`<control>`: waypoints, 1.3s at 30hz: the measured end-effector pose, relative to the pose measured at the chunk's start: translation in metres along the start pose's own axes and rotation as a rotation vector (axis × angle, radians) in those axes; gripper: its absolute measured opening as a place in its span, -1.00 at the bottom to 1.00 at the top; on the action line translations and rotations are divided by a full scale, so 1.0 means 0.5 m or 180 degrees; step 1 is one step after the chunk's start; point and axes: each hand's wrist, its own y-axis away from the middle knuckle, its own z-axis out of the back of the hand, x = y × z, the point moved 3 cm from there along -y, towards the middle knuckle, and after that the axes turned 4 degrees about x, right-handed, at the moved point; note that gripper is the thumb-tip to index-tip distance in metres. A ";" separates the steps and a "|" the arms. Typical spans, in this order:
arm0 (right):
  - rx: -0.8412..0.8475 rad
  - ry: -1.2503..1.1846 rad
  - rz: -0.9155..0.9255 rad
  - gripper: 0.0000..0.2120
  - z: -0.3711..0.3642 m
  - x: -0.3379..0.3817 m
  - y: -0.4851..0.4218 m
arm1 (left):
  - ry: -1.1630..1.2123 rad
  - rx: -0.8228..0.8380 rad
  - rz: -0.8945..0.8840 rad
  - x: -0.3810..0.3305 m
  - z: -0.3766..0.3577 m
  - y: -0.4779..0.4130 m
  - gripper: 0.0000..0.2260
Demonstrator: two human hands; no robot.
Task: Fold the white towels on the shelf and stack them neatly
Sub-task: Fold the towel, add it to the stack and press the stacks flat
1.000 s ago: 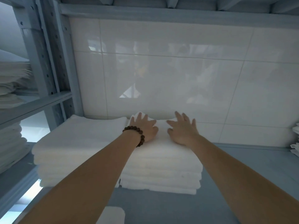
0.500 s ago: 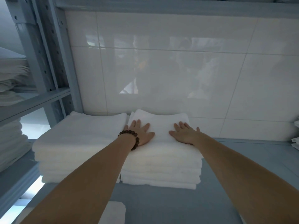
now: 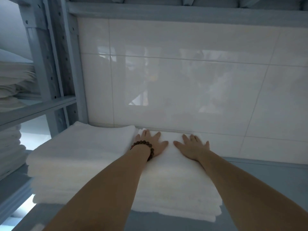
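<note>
Two stacks of folded white towels stand side by side on the grey-blue shelf (image 3: 275, 185). The left stack (image 3: 80, 157) is a little taller. Both of my hands lie flat on top of the right stack (image 3: 175, 184), near its far edge by the tiled wall. My left hand (image 3: 152, 141), with a brown bead bracelet at the wrist, rests palm down with fingers spread. My right hand (image 3: 191, 147) rests palm down beside it, fingers straight.
A white tiled wall (image 3: 183, 80) closes the back of the shelf. Grey metal uprights (image 3: 50, 64) stand at the left, with more stacked white linen (image 3: 13, 80) on neighbouring shelves beyond them. Another shelf board (image 3: 183, 7) runs overhead.
Both hands slid back toward me on the right stack, then forward again to its far edge. The top towel now lies flat.
</note>
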 end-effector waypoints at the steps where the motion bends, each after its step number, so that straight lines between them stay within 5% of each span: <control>1: 0.0052 -0.0025 0.0017 -0.30 0.002 -0.001 0.002 | 0.0012 0.0069 0.0030 -0.001 0.004 0.006 -0.34; 9: 0.0376 0.0210 0.0232 -0.46 0.041 0.032 0.109 | -0.0444 0.0358 0.0079 -0.040 0.011 0.071 -0.46; 29: 0.0111 0.0260 0.0278 -0.52 0.029 -0.022 0.209 | -0.0390 -0.0332 -0.0428 -0.002 0.000 0.240 -0.55; 39: -0.0032 -0.0269 0.0499 -0.54 0.114 0.034 0.446 | 0.0110 0.0059 -0.0318 0.058 0.055 0.475 -0.56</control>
